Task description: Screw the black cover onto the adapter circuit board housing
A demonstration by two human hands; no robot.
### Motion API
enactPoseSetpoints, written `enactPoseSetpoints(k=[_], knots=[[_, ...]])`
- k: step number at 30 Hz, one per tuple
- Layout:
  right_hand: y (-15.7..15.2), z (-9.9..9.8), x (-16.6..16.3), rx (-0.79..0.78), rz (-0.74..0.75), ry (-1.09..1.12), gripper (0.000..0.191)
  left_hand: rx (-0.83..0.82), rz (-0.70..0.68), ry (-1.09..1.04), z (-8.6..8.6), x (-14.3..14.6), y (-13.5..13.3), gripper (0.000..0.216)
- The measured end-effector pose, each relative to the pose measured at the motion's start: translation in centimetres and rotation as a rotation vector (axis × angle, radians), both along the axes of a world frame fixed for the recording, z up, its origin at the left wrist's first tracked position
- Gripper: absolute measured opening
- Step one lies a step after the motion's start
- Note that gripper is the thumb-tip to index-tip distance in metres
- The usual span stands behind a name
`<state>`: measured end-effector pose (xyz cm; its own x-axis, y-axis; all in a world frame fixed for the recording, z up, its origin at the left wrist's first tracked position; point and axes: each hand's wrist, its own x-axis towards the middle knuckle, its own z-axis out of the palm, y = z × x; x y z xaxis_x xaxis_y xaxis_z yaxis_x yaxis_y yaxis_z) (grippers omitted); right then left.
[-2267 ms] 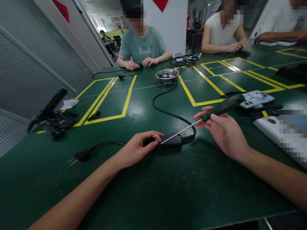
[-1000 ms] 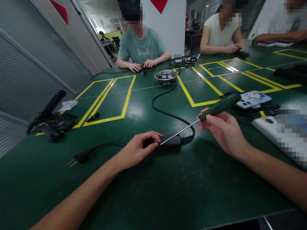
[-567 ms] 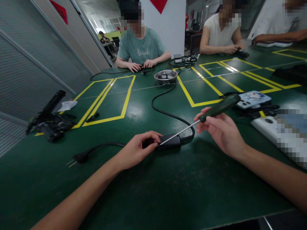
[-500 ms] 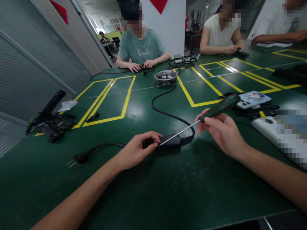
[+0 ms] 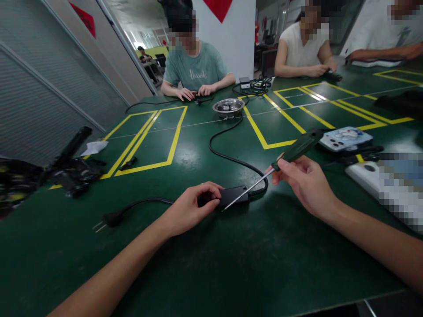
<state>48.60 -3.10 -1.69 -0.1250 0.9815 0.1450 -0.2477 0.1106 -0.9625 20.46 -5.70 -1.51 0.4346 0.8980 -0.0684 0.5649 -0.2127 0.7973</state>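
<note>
A black power adapter point(image 5: 234, 196) lies on the green table, with my left hand point(image 5: 194, 206) closed around its left end. My right hand point(image 5: 302, 180) grips a screwdriver point(image 5: 299, 147) near where its dark green handle meets the shaft. The thin metal shaft slants down to the left across the adapter, its tip at the adapter's near edge beside my left thumb; whether it touches cannot be made out. One cord point(image 5: 228, 155) curves away from the adapter's right end. From the left end another cord runs to a two-pin plug point(image 5: 112, 219).
A metal bowl point(image 5: 228, 107) with small parts stands mid-table. A phone point(image 5: 346, 138) and a white device point(image 5: 370, 180) lie at right. Black gear point(image 5: 76, 174) sits at left. Yellow tape point(image 5: 145, 169) marks the table point(image 5: 211, 273). Several people sit across from me.
The screwdriver has shifted slightly left, and its tip has moved a little right and down, to the adapter's near edge. My left hand stays on the adapter. A dark patterned shape has appeared at far left.
</note>
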Motion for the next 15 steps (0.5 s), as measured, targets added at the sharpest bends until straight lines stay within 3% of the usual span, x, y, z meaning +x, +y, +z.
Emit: enactPoseSetpoints(k=[5,10,12,15], knots=[[1.7,1.0,1.2,-0.027,-0.034,0.078,0.013,0.043,-0.034,0.024,0.0,0.2,-0.2,0.008],[4.5,1.3,3.4,0.016,-0.221,0.007,0.019,0.201,-0.085,0.146,-0.4,0.2,-0.5,0.024],[5.3,1.0,4.1,0.002,-0.296,-0.11,0.022,0.287,-0.116,0.21,-0.6,0.4,-0.8,0.033],[6.0,0.1,5.0,0.088,-0.382,-0.533,0.03,0.383,-0.162,0.296,-0.9,1.0,-1.1,0.038]])
